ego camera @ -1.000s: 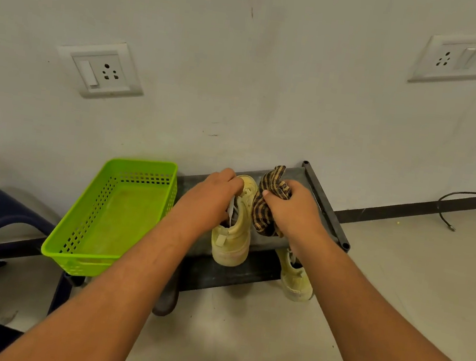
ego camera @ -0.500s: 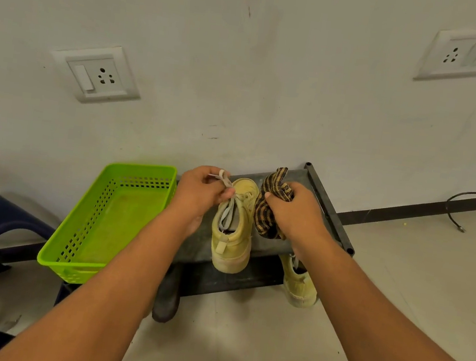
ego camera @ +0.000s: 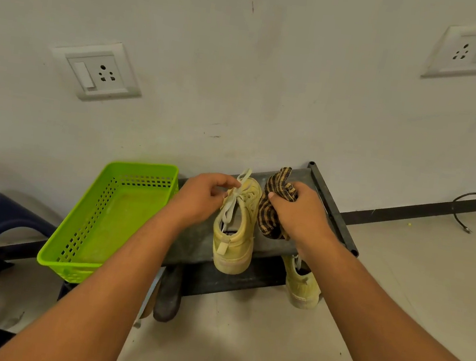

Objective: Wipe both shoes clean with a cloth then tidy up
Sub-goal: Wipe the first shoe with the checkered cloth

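From the head view, my left grip (ego camera: 201, 200) pinches the pale lace (ego camera: 232, 200) of the yellow shoe (ego camera: 235, 240), which stands on the dark bench (ego camera: 193, 243) with its toe toward the far wall. My right grip (ego camera: 301, 215) is bunched round the limp striped cloth (ego camera: 271, 214), just right of that shoe. The shoe looks light, soft above a stiff sole (I'd steady it by the heel collar, since a lace lets it swing). I count two shoes, the second shoe (ego camera: 302, 284) lower at near right, one cloth, and one green basket (ego camera: 142, 166) at left.
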